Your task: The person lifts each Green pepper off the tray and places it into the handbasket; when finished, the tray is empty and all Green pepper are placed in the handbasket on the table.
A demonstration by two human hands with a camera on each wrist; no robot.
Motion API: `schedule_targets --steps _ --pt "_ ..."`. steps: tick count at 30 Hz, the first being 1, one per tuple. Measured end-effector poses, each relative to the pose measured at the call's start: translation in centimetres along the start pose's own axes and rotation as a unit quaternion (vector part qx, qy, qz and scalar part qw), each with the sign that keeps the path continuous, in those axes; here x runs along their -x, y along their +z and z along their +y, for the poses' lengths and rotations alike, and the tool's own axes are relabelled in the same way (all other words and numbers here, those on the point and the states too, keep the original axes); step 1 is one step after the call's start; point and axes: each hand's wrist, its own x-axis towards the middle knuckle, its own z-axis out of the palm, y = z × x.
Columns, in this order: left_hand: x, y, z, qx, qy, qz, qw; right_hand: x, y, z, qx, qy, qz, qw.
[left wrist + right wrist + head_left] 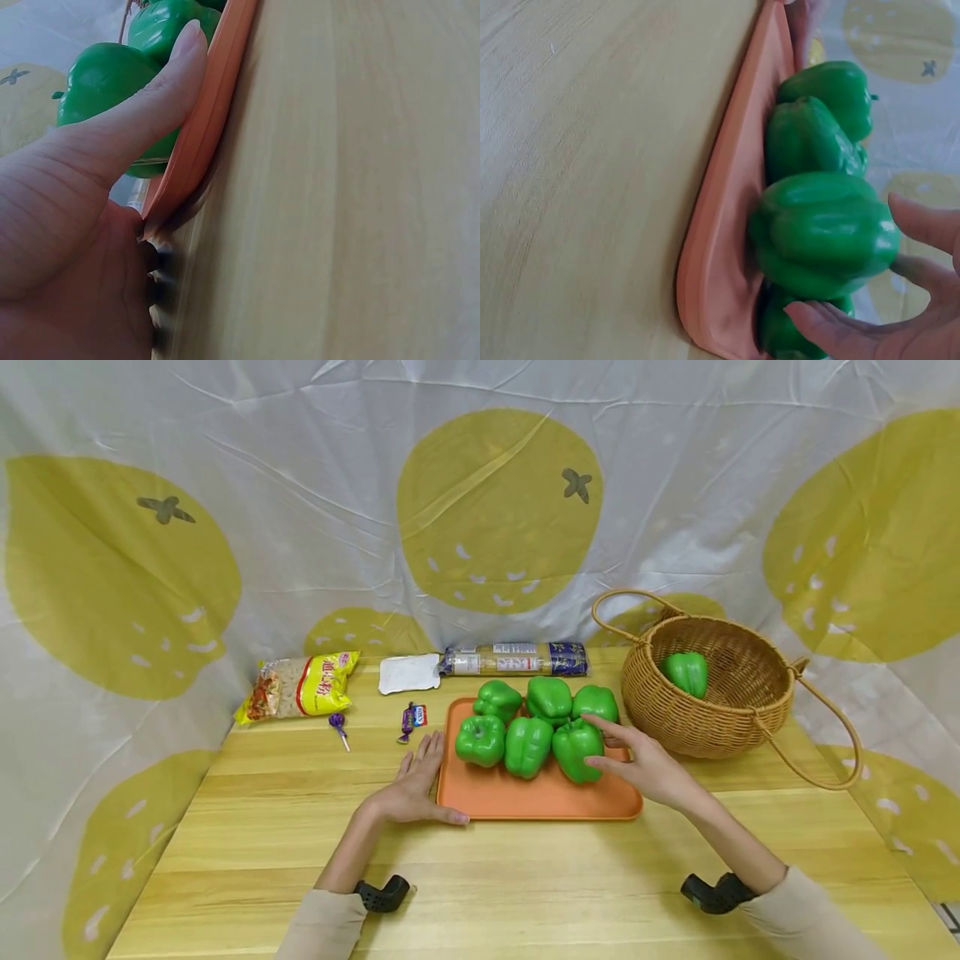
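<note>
Several green bell peppers [527, 747] sit in two rows on an orange tray [525, 802]. My left hand [411, 789] lies along the tray's left side, fingers extended and thumb by its front edge. In the left wrist view, the left thumb [154, 101] reaches over the tray rim in front of the peppers. My right hand [651, 768] is at the front-right bell pepper [578, 750], thumb and fingers spread beside it. In the right wrist view, the fingers [832, 330] pass close to that pepper [825, 232]; firm contact cannot be made out.
A wicker basket [701, 731] with one green pepper [686, 673] inside stands right of the tray. Behind and left lie a noodle pack [517, 659], a white tray-like piece [409, 674], a yellow food bag [303, 685], a lollipop [337, 722] and wrapped candies [408, 720].
</note>
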Motion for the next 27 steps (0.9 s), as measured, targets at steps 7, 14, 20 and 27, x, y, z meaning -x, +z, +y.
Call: schedule_targets --steps 7,14,20,27 --pt "-0.1 0.2 -0.2 0.001 0.002 0.001 1.0000 -0.7 0.6 -0.1 0.001 0.014 0.027 1.000" --pt "-0.1 0.1 -0.1 0.004 0.002 0.003 1.0000 -1.1 0.6 -0.5 0.010 0.023 0.041 0.999" --pt "-0.2 0.1 -0.1 0.006 0.004 0.003 1.0000 -1.1 0.4 -0.4 -0.011 0.035 0.015 0.999" --pt "-0.1 0.1 -0.1 0.006 0.001 0.003 1.0000 -1.1 0.7 -0.2 -0.017 0.026 0.014 0.999"
